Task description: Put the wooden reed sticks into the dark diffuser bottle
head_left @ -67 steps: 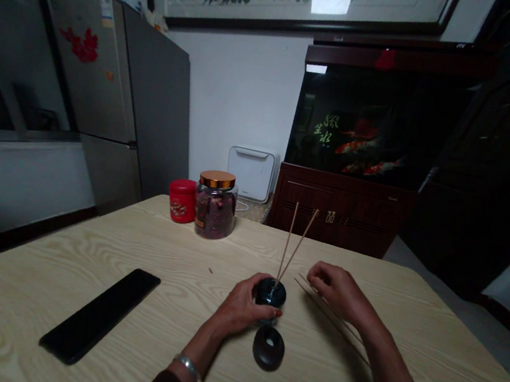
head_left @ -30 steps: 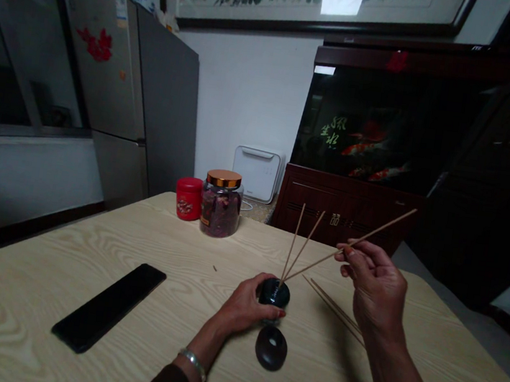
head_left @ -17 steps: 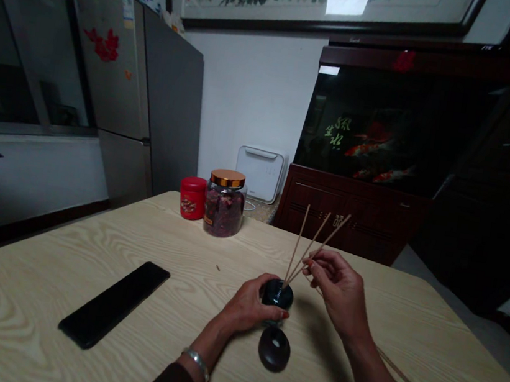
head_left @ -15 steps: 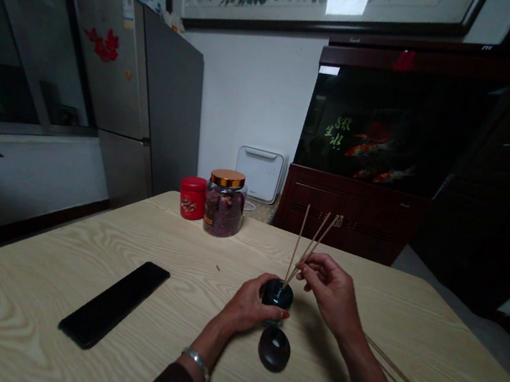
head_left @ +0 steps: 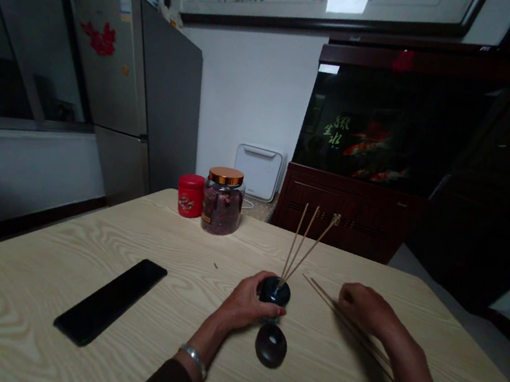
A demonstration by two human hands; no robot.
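My left hand [head_left: 244, 302] is wrapped round a small dark glass reed diffuser bottle [head_left: 275, 292] that stands on the table. Three thin reed sticks [head_left: 300, 247] rise from its mouth and fan out. Just in front of the bottle lies a round dark cap [head_left: 271, 346] with a hollow in its top. To the right, my right hand [head_left: 364, 307] is curled closed over loose reed sticks [head_left: 323, 296] that lie slantwise by the tabletop. Its fingertips are hidden, so I cannot make out whether it grips one.
A black phone [head_left: 111, 300] lies at the left of the wooden table [head_left: 161, 329]. At the back stand a red canister [head_left: 190, 196] and a glass jar [head_left: 222, 208] with a copper-coloured lid. A tiny stick fragment [head_left: 216, 265] lies mid-table. Behind are a fridge [head_left: 169, 92] and a fish tank [head_left: 386, 120].
My right hand has let go of a reed in the bottle and moved right, down to the loose reeds. The reeds in the bottle are spread wider. My left hand keeps its hold.
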